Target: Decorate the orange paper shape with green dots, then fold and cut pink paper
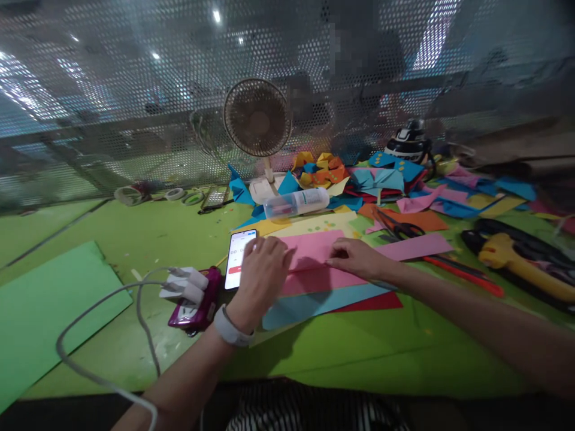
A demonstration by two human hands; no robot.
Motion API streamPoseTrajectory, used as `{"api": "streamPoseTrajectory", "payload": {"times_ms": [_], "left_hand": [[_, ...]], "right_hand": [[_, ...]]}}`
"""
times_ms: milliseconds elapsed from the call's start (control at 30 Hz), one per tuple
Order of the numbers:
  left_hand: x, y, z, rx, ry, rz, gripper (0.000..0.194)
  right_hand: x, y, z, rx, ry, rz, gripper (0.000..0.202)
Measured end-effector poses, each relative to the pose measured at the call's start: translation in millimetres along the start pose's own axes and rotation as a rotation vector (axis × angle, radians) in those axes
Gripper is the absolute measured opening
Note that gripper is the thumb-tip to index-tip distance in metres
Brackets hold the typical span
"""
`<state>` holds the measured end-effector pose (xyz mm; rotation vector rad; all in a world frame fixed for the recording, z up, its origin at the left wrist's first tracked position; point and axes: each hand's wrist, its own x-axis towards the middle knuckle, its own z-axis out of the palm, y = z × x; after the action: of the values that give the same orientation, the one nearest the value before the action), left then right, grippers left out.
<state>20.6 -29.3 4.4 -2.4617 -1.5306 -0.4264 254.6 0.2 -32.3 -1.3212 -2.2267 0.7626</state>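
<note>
A folded sheet of pink paper (314,246) lies before me, with a crease running across it. My left hand (266,269), a grey band on its wrist, is closed at the sheet's left side; its fingers are slightly blurred. On the right, my right hand (358,258) pinches the sheet along the crease. Under the pink paper are light blue paper (309,302) and red paper (377,302). A phone (234,260) with a lit screen lies just left of my left hand, partly covered by it.
A power strip (193,305) with chargers and cables sits left, near green paper (58,311). Behind stand a fan (258,120) and a lying plastic bottle (299,203). Scissors (402,227), a red-handled tool (471,276), a yellow tool (516,257) and folded papers (377,178) fill the right.
</note>
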Motion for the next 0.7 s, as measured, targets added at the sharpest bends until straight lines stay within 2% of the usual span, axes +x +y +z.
{"api": "streamPoseTrajectory", "payload": {"times_ms": [33, 100, 167, 233, 567, 700], "left_hand": [[-4, 8, 2.9, -0.058, -0.022, 0.103, 0.041], [-11, 21, 11.3, -0.131, -0.100, 0.224, 0.055], [-18, 28, 20.4, -0.166, -0.166, 0.253, 0.076], [-22, 28, 27.2, -0.189, -0.196, 0.258, 0.085], [-19, 22, 30.0, -0.255, -0.302, 0.259, 0.080], [-18, 23, 28.6, -0.270, -0.300, 0.264, 0.079]], "right_hand": [[0, 1, 0, 0.003, 0.002, -0.004, 0.017], [0, 1, 1, 0.009, 0.003, -0.010, 0.017], [1, 1, 1, 0.018, 0.000, -0.013, 0.018], [1, 1, 0, 0.028, -0.005, -0.012, 0.018], [2, 2, -3, 0.044, -0.054, -0.005, 0.017], [3, 1, -7, 0.042, -0.090, 0.009, 0.017]]}}
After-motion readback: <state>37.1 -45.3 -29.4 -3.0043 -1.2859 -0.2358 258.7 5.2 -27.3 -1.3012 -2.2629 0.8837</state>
